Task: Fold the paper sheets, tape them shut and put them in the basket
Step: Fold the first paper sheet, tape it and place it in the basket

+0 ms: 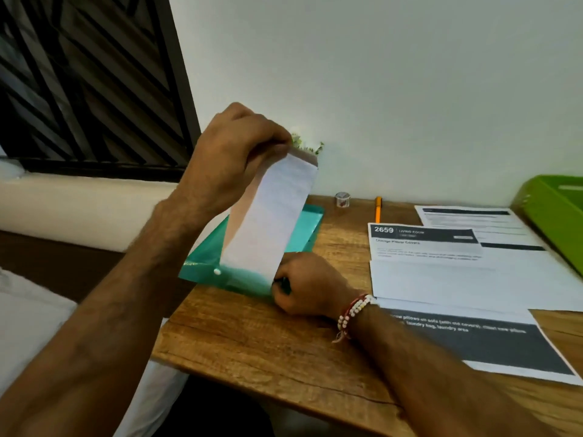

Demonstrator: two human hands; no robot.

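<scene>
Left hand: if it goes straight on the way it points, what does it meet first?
Likely the small plant just beyond the left hand, against the wall; depth is unclear.

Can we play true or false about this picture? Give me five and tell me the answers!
1. The left hand pinches the top of the folded paper. True.
2. The folded paper lies flat on the table. False: it is held upright over the teal folder, with the right hand gripping its lower end.
3. The pen near the wall is orange. True.
4. The basket is blue. False: it is green, at the right edge of the table.
5. The bead bracelet is on the left wrist. False: it is on the right wrist.
</scene>
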